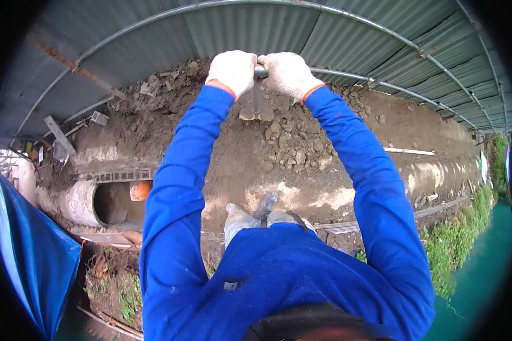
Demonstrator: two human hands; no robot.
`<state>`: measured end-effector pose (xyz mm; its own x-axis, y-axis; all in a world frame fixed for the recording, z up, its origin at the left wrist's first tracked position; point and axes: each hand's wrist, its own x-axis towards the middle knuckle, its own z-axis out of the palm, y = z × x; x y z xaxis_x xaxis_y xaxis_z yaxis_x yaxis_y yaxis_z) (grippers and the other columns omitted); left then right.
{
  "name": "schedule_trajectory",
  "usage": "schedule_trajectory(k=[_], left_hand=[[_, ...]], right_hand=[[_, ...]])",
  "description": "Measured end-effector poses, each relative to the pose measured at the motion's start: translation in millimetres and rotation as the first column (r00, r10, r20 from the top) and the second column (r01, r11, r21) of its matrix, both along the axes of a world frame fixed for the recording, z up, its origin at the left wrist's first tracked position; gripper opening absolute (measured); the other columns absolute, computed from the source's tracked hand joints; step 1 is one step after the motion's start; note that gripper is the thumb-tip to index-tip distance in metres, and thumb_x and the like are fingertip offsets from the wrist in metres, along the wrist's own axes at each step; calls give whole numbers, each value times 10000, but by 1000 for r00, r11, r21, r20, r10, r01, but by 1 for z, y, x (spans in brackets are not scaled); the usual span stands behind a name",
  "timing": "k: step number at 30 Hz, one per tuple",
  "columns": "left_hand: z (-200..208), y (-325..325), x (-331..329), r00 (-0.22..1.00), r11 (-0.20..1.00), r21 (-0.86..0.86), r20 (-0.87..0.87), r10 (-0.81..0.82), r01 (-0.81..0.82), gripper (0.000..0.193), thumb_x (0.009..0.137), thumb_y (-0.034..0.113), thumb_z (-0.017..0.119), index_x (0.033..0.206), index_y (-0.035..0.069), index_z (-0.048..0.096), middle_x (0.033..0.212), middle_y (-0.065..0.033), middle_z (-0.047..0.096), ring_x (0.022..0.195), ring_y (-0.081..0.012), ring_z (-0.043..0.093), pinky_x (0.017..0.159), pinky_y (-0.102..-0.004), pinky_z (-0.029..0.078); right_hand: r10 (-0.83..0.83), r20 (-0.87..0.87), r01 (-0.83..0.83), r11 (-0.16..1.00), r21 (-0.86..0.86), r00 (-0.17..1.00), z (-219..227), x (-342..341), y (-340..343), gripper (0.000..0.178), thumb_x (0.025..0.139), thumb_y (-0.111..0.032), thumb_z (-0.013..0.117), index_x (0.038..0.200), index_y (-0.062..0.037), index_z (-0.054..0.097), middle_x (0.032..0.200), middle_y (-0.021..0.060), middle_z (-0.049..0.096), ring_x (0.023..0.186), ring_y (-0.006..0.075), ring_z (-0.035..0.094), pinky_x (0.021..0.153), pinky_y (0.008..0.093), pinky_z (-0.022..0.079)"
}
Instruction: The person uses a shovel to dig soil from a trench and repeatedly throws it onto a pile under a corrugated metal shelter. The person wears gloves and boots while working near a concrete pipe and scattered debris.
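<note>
My left hand [232, 70] and my right hand [287, 74], both in white work gloves with orange cuffs, are side by side in front of me. Their fingers are closed round the dark grip of a shovel [256, 110]. Its muddy blade points down below my hands, against the soil. Part of the shaft is foreshortened and hidden by the gloves. Around the blade lies a heap of brown earth, with broken clods and stones [296, 142] to its right. My boots [265, 204] stand on the mud-covered pipe [335, 199] below.
A corrugated metal fence [244, 31] with a metal rail [375, 24] rises ahead. At left are a round pipe opening [84, 202], an orange object [140, 190] and a blue tarp [34, 250]. A white stick [409, 151] lies right, with weeds [458, 238] and green water beyond.
</note>
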<state>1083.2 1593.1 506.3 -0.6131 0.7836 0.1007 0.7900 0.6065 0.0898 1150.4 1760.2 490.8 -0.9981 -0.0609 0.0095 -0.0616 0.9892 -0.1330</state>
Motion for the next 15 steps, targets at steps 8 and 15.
schedule_trajectory(k=[8, 15], left_hand=[[7, 32, -59, 994, 984, -144, 53, -100, 106, 229, 826, 235, 704, 992, 115, 804, 985, -185, 770, 970, -365, 747, 873, -448, 596], [6, 28, -62, 988, 986, -100, 84, -127, 135, 261, 860, 265, 715, 1063, 132, 812, 1047, -142, 786, 1007, -322, 758, 904, -436, 596]], right_hand=[[-103, 92, 107, 993, -42, 990, 27, -29, 3, 403, 789, -358, 779, 1137, -155, 766, 973, 170, 770, 939, 367, 743, 852, 470, 586], [-269, 271, 235, 960, 152, 924, 34, -43, -9, 503, 785, -485, 778, 1097, -91, 801, 948, 192, 775, 885, 347, 758, 835, 444, 599]])
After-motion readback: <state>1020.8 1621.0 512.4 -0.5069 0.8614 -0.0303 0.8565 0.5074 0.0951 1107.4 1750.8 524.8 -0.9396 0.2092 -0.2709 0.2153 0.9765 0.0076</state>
